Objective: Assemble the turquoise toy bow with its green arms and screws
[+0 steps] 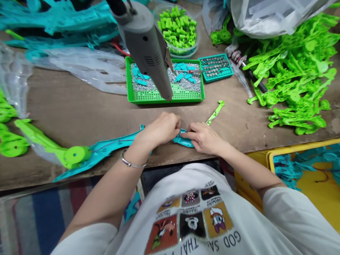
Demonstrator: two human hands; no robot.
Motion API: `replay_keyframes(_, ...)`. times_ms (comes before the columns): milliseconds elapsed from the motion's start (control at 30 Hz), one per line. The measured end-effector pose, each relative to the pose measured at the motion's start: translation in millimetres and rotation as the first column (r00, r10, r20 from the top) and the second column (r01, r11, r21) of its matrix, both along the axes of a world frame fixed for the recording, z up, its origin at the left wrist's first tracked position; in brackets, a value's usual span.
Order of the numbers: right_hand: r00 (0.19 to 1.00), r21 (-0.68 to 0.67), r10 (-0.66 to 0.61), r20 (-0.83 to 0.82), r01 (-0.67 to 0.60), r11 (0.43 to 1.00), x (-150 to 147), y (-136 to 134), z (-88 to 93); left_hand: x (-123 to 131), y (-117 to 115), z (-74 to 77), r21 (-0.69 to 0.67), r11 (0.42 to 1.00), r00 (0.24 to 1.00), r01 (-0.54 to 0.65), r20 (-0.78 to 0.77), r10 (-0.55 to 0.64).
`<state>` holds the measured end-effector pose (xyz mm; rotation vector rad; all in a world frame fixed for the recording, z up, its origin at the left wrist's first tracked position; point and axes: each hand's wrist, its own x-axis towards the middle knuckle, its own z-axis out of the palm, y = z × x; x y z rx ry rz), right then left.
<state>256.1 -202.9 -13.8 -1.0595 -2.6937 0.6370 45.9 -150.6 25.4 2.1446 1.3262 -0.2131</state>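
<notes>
Find teal part [186, 143] at near side of table [98, 106], between left hand [164, 126] and right hand [203, 137]. Note left fingers bunched at its left end; cannot tell whether pinching. Note right forefinger extended over its top; cannot confirm a grip. Beyond, see slim green lever [215, 113], then green tray [143, 101] below grey driver [147, 47].

- On the table [87, 106], a moulding [185, 142] lies between left hand [164, 127] and right hand [203, 138].
- A long strip [105, 147] runs leftward from the left wrist (any join with the moulding is hidden), a disc-ended piece [77, 156] on its far end.
- Beyond the right hand: a loose lever [215, 112].
- Behind the hands, a tray [164, 98] holds screws [151, 86] and clips [140, 82].
- Behind the tray: a tub [186, 54]; right of it, a pile of levers [297, 88].
</notes>
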Motion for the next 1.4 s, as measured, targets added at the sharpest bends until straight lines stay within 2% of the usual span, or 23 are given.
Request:
replay_keyframes(167,0.999,0.096,0.036,0.022,-0.038,0.995,1.9,-2.6,-4.7,-0.4,1.2,-5.5,-0.018,0.999,0.999,-0.027,0.027,0.028)
replay_keyframes(433,0.999,0.101,0.033,0.030,-0.036,0.994,0.8,-0.8,-7.4,-7.1,2.1,-12.9,-0.025,1.000,0.995,-0.018,0.095,0.020)
replay_keyframes(533,1.000,0.071,0.017,0.016,-0.019,0.997,-1.2,-1.8,-6.7,-13.1,-4.3,-11.6,0.107,0.994,0.979,0.034,0.196,-0.054)
replay_keyframes(600,1.000,0.055,-0.001,0.007,0.000,0.998,-4.8,-3.5,-6.7,-18.5,-15.8,-9.5,0.302,0.953,0.968,0.023,0.231,-0.097)
replay_keyframes(667,1.000,0.054,-0.018,0.006,0.018,0.998,-10.4,-5.8,-7.8,-25.1,-33.6,-8.5,0.489,0.872,0.973,-0.011,0.206,-0.103)
replay_keyframes(767,0.999,0.070,-0.041,0.003,0.041,0.997,-20.8,-9.4,-11.3,-36.5,-65.7,-13.8,0.617,0.786,0.984,0.039,0.114,-0.138)
replay_keyframes(833,0.999,0.080,-0.050,-0.003,0.050,0.996,-27.7,-11.1,-14.3,-43.2,-83.7,-22.4,0.628,0.777,0.992,0.051,0.058,-0.112)
replay_keyframes(933,0.998,0.095,-0.065,0.004,0.064,0.993,-36.9,-12.4,-18.0,-48.4,-99.7,-36.7,0.654,0.756,0.994,0.031,0.060,-0.093)
replay_keyframes(1100,0.997,0.109,-0.076,-0.010,0.077,0.991,-45.0,-16.0,-20.5,-45.9,-110.9,-52.7,0.690,0.723,0.996,0.033,0.033,-0.078)
replay_keyframes(1200,0.998,0.112,-0.032,-0.060,0.039,0.993,-40.2,-15.1,-20.6,-43.1,-114.5,-60.1,0.725,0.689,0.998,0.010,0.033,-0.049)
replay_keyframes(1300,0.984,0.105,0.014,-0.180,0.005,0.994,-23.6,-0.3,-15.3,-41.8,-114.3,-65.7,0.752,0.659,0.998,0.006,0.038,-0.052)
replay_keyframes(1400,0.956,0.116,-0.077,-0.285,0.114,0.987,0.9,33.7,0.4,-42.2,-111.8,-68.5,0.766,0.643,0.995,-0.003,0.064,-0.072)
